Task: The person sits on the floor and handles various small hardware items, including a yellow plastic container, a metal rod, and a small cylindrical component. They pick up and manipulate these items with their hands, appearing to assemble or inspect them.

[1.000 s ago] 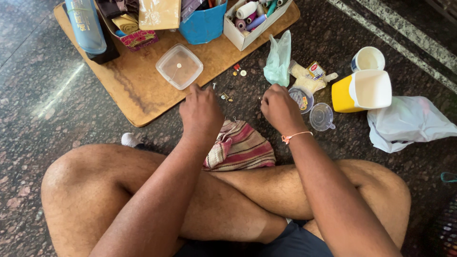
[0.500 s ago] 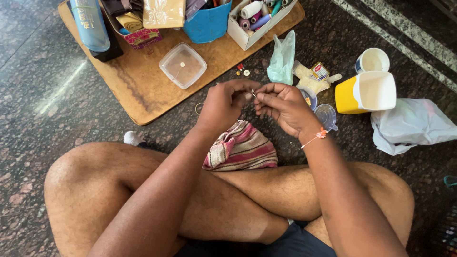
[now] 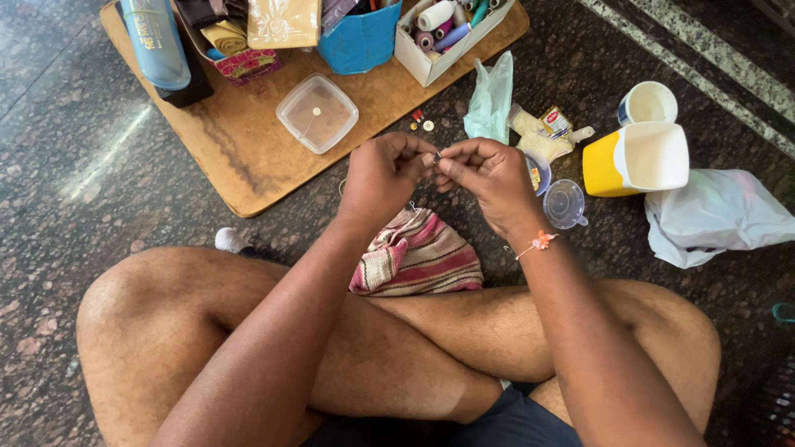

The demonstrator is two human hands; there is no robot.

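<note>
Pinched: left hand (image 3: 385, 175), right hand (image 3: 490, 178) | tiny item between fingertips unclear

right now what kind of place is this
Probably a home floor used as a hand-sewing spot: the person sits cross-legged on polished stone floor, with a white box of thread spools on a low wooden board and striped cloth below the hands.

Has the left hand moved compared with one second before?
Yes. The left hand has lifted off the floor beside the wooden board and moved right, meeting the right hand above the striped cloth, fingertips pinched together.
</note>
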